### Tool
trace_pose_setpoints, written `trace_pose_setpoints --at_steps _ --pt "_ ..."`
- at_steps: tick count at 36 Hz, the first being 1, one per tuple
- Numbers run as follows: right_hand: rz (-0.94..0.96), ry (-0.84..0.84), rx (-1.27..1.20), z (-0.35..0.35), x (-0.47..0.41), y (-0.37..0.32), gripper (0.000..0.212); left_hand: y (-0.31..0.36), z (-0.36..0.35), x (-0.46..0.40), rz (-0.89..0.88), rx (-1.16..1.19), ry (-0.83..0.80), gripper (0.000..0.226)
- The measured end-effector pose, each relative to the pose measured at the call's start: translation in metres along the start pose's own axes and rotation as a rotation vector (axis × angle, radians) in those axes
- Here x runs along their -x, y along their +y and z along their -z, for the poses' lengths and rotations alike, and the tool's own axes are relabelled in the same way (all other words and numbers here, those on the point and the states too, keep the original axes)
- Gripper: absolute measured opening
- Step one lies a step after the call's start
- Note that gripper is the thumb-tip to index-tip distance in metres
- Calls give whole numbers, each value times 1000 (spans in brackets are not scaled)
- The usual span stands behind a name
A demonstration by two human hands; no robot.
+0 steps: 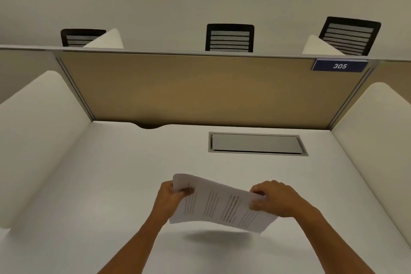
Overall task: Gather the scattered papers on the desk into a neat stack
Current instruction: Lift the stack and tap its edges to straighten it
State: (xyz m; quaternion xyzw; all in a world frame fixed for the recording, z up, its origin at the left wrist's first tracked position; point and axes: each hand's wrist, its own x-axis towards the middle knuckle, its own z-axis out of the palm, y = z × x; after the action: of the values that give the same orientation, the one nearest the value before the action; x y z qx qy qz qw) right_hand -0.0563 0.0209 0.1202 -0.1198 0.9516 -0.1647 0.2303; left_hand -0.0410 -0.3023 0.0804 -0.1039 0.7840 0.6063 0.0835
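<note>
A bundle of white printed papers (220,204) hangs in the air above the white desk (124,176), casting a shadow below it. My left hand (171,196) grips the bundle's left edge, thumb on top. My right hand (275,198) pinches the right edge. The sheets sag slightly in the middle and tilt down to the right. No other loose papers show on the desk.
A grey cable hatch (255,143) is set into the desk behind the papers. White side dividers (33,131) and a tan back panel (200,89) with a "305" sign (339,66) enclose the desk. Black chair backs (230,38) stand beyond.
</note>
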Motion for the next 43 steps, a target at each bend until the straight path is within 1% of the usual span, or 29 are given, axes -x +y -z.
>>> trace_pose_setpoints --at_steps 2,3,4,6,8,10,13,15,22,26,28,30,38,43 --pt "-30 15 -144 -3 5 23 12 -10 4 4 46 48 46 7" --pt "-26 51 -286 -7 7 32 8 -15 5 5 61 70 65 10" --pt "-15 92 -475 -13 8 39 9 -19 7 7 74 91 82 11" --pt "1 177 -838 -27 13 42 18 -28 8 10 99 125 106 8" --pt "-2 230 -1034 -45 13 40 23 -37 7 11 114 139 121 6" --pt "-14 231 -1117 -63 9 34 25 -42 5 11 116 122 117 6" --pt "-79 245 -1127 -82 1 28 19 -46 4 12 109 100 108 4" --pt "-130 274 -1161 -91 -3 26 19 -47 5 12 113 98 117 6" --pt "-145 382 -1238 -94 -5 21 25 -51 12 7 102 123 145 11" --pt "-179 320 -1247 -109 -10 23 26 -59 10 4 130 114 87 19" --pt "-209 285 -1243 -117 -14 22 26 -64 9 3 145 122 83 25" --pt "-210 267 -1232 -121 -18 22 23 -66 7 2 159 134 93 26" --pt "-185 318 -1195 -110 -24 25 17 -67 8 -4 131 145 119 26" --pt "-179 297 -1173 -111 -23 23 23 -78 7 -2 157 139 94 24"
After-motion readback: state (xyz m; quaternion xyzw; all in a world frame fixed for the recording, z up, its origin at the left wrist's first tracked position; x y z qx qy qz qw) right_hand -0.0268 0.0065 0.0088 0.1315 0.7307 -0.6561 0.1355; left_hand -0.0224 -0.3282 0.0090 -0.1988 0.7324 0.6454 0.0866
